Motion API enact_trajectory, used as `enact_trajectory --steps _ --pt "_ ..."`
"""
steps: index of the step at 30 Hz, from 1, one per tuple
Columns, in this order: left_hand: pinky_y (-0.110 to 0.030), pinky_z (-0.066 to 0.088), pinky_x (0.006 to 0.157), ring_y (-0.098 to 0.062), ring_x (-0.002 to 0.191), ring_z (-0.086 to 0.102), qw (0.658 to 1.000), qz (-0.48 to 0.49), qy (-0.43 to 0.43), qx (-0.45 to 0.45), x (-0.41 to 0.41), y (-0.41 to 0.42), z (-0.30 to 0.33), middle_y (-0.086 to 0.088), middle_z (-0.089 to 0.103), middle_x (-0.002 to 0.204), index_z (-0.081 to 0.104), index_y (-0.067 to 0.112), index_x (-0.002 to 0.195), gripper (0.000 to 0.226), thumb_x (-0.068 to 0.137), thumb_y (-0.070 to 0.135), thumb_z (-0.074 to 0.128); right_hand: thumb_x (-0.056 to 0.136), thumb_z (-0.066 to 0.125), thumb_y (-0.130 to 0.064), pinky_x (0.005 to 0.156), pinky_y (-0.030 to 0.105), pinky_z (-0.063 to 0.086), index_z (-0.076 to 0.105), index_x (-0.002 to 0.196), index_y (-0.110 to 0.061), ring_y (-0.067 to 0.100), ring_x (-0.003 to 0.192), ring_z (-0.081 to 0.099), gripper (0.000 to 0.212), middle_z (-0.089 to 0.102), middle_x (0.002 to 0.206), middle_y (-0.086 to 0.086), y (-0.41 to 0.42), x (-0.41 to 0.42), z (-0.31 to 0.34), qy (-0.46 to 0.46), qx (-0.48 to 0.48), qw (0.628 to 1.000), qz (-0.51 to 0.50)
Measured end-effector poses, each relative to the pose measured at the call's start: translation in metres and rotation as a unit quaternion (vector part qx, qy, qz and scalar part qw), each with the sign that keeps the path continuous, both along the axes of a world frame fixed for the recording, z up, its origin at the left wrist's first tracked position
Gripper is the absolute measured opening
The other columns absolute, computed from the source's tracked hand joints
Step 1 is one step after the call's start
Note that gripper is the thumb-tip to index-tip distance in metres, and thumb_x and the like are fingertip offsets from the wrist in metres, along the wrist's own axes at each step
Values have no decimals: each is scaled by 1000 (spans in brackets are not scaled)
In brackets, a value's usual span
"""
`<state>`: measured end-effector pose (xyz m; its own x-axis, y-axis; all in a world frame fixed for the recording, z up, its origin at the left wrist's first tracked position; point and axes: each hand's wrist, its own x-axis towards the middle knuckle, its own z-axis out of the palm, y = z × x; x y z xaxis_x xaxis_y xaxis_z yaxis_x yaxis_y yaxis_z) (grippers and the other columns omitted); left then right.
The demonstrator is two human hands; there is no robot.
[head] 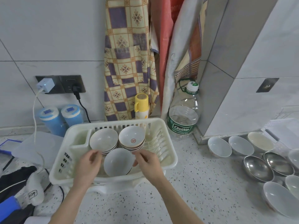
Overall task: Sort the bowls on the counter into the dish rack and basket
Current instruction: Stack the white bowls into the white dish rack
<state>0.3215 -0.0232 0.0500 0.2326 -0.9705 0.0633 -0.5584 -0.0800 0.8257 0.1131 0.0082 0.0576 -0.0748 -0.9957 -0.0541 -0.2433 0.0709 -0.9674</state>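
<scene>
- We have both hands down in the white dish rack (168, 136), either side of a plain white bowl (119, 161) that sits at the near edge of the rack, tilted toward us on what looks like another bowl beneath it.
- Our left hand (88, 165) is beside the bowl's left rim with fingers loosely curled; we cannot tell whether it touches the rim. Our right hand (148, 164) has fingertips at the right rim, thumb raised. Whether either hand truly grips the bowl is not clear.
- Behind it in the rack stand two stacks: a left stack (103, 141) and a right stack (131, 139) whose top bowl carries a small red emblem, too small to read.
- We judge this to be the seating of one bowl into the rack, with the task well short of done: ceramic bowls (219, 147) and steel bowls (257, 166) wait on the counter (186, 199) to our right.
- Next, we think, the hands must let go cleanly without tipping the stack, then reach right for another bowl. No basket shows that we can name with confidence.
- Readable writing: the big water bottle (183, 113) has a green label reading "Cestbon".
</scene>
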Motion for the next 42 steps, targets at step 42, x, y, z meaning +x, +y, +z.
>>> enact_trajectory --steps 42 --pt "-16 25 33 -10 42 48 824 -96 321 458 -468 8 -74 -12 73 103 48 25 111 35 91 51 58 86 47 -5 50 29 32 63 97 -9 18 47 31 19 72 65 15 200 -365 -87 -175 172 820 -517"
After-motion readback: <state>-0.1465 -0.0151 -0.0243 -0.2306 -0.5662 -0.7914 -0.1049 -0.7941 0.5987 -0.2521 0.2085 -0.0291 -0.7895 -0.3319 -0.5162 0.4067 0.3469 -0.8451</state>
